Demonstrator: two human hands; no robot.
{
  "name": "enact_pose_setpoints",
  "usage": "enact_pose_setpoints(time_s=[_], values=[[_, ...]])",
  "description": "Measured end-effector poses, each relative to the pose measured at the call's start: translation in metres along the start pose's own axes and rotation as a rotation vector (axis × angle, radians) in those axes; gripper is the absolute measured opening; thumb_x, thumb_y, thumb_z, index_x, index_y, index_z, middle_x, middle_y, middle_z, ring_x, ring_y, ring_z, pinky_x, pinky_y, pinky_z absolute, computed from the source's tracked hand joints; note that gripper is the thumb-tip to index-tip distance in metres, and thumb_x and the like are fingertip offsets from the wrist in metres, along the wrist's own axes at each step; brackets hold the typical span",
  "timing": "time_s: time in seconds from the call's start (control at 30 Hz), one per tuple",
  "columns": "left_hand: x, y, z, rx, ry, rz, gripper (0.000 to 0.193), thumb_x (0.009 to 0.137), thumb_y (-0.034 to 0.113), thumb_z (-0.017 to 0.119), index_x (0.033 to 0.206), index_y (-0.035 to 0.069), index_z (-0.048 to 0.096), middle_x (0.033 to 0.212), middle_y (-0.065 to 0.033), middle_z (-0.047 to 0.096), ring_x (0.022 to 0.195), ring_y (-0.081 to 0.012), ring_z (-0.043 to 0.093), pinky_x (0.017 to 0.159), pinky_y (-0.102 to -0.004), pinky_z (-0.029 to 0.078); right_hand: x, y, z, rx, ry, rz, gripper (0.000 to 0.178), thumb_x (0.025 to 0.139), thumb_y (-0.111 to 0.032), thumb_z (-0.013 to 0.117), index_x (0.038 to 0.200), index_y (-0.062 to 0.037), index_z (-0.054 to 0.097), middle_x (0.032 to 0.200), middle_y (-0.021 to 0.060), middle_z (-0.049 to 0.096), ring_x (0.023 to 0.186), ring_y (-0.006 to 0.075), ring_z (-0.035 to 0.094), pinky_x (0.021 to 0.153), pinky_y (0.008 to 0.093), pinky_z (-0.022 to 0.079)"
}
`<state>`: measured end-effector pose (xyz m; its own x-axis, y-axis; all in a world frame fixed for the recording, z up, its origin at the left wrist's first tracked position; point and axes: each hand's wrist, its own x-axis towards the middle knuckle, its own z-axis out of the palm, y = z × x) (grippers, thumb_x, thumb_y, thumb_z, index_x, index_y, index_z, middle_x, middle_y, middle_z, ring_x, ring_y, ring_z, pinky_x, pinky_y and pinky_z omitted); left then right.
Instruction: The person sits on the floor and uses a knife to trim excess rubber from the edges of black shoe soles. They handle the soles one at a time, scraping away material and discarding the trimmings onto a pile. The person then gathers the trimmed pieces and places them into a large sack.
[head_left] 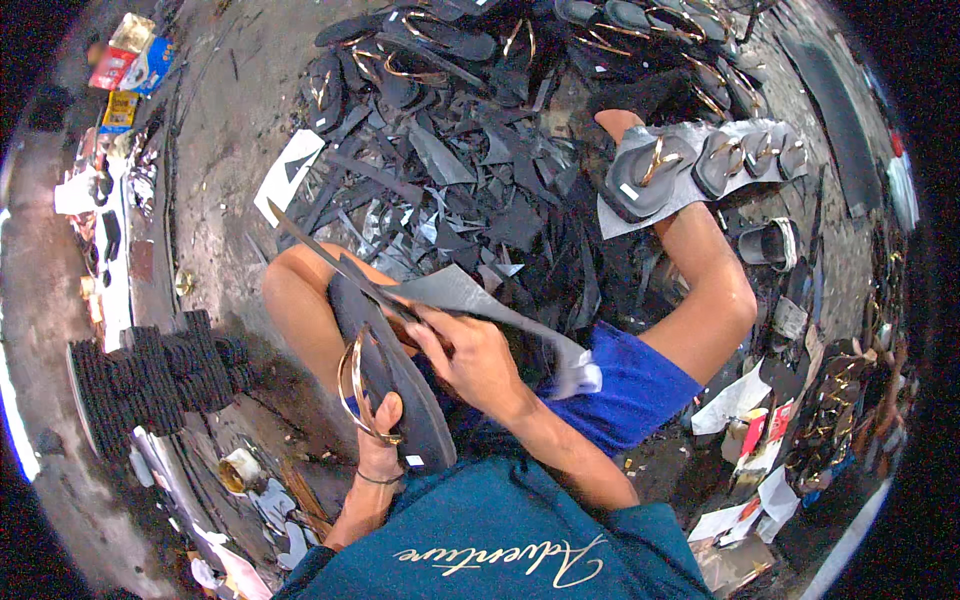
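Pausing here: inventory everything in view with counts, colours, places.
Flat thong sandal: one, black with gold straps, over lap
Long thin metal blade: one, dark, left of centre
Pointed thin sheet: one, grey, centre
Heaped sandals: many, black and gold, top
Sandal row: four, black and gold, on grey sheet, upper right
Jagged offcuts: many, black, upper centre
Stacked soles: many, black, left
Shiny straps: many, gold, lower right
Cardboard cartons: several, multicoloured, upper left
Shirt: one, teal, bottom
Shorts: one, blue, centre
Legs: two, bare, centre
Left fingers: partly hidden, on sandal
Right fingers: partly hidden, on blade
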<state>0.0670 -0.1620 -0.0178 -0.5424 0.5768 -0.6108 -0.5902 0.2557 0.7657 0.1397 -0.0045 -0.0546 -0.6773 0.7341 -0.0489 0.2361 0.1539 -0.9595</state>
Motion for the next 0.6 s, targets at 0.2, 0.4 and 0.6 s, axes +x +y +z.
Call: enact_pose_setpoints(time_s=[0.2, 0.4, 0.6], values=[[0.0, -0.005, -0.026, 0.703, -0.205, 0.244, 0.077, 0.081, 0.026, 0.077, 0.143, 0.003, 0.037, 0.114, -0.0068, 0.062, 0.097, -0.0194, 0.062, 0.088, -0.0364, 0.053, 0.035, -0.003, -0.024, 0.38, -0.252, 0.356, 0.034, 0.089, -0.033, 0.069, 0.099, -0.0003, 0.069, 0.077, 0.0175, 0.07, 0.07, 0.0251, 0.07, 0.064, 0.0388, 0.053], [0.047, 0.073, 0.026, 0.237, -0.165, 0.204, 0.036, 0.094, 0.028, 0.062, 0.118, 0.0, 0.058, 0.098, -0.0037, 0.064, 0.089, -0.013, 0.061, 0.081, -0.0292, 0.051, 0.002, -0.053, -0.046, 0.342, 0.074, -0.07, 0.042, 0.086, -0.026, 0.075, 0.115, 0.0024, 0.063, 0.1, 0.0178, 0.07, 0.082, 0.0209, 0.07, 0.073, 0.034, 0.054], [0.029, 0.118, 0.012, 0.106, -0.191, 0.077, 0.032, 0.099, 0.028, 0.057, 0.117, 0.002, 0.056, 0.098, -0.0073, 0.066, 0.088, -0.0157, 0.065, 0.079, -0.0306, 0.054, -0.083, -0.027, -0.096, -0.111, -0.012, -0.118, 0.034, 0.077, -0.012, 0.079, 0.109, -0.0037, 0.07, 0.097, 0.0129, 0.072, 0.068, 0.0216, 0.066, 0.063, 0.0325, 0.055]])
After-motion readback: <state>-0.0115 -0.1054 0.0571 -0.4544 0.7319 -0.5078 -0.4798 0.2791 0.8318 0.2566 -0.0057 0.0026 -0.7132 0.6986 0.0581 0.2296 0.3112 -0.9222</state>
